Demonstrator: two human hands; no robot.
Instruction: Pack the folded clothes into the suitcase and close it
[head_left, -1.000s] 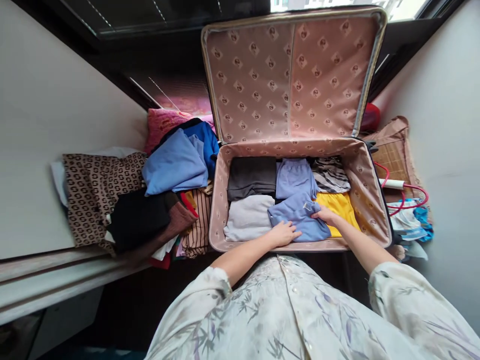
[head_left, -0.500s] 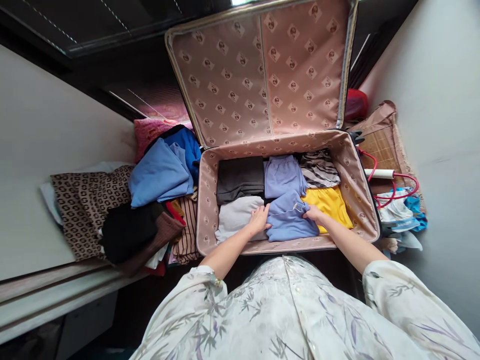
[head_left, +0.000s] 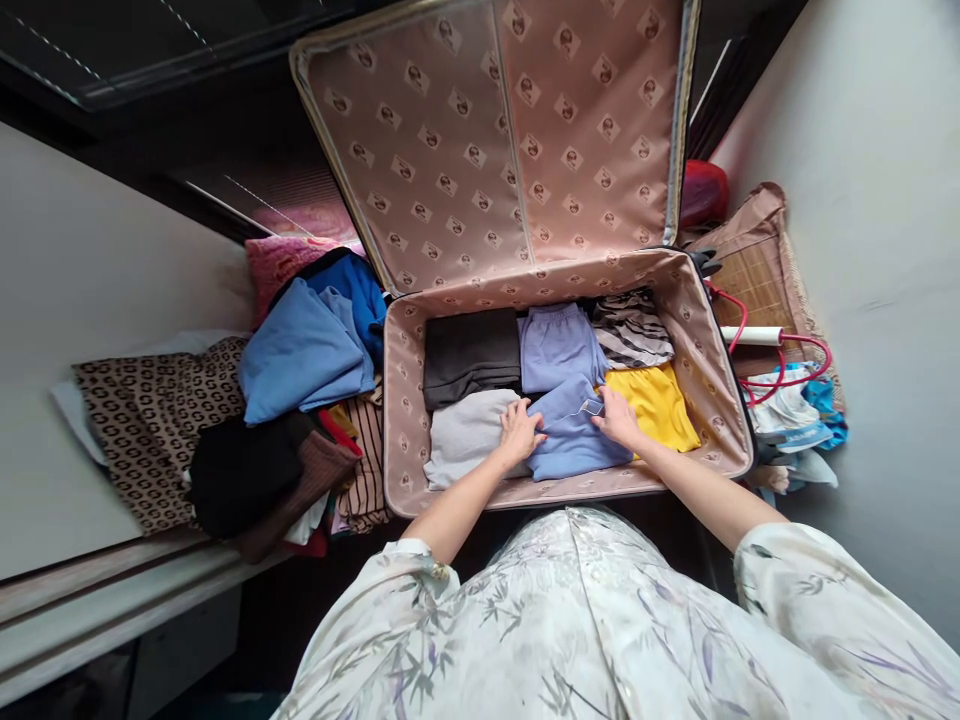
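Observation:
Inside the open suitcase (head_left: 405,430) lies a folded blue garment (head_left: 574,445) with a thin white line and a small white tag on it. At its left edge is my left hand (head_left: 519,432), fingers spread, resting between it and a folded light grey garment (head_left: 469,435). My right hand (head_left: 618,418) lies on the blue garment's right side with its fingers apart, beside a yellow garment (head_left: 660,405). Behind these are folded dark grey clothes (head_left: 471,350), periwinkle shorts (head_left: 559,350) and a black-and-white patterned garment (head_left: 632,330).
The raised suitcase lid (head_left: 495,140) stands behind. A heap of clothes (head_left: 247,455) lies on the left, topped by a light blue garment (head_left: 304,350), near a pink pillow (head_left: 289,265). At right are a red cord (head_left: 821,350), a bamboo mat (head_left: 757,285) and small cloth items (head_left: 795,415).
My right hand has shifted from pinching the blue garment's right edge to lying open on it. My left hand's fingers have spread along its left side. The camera view has shifted slightly.

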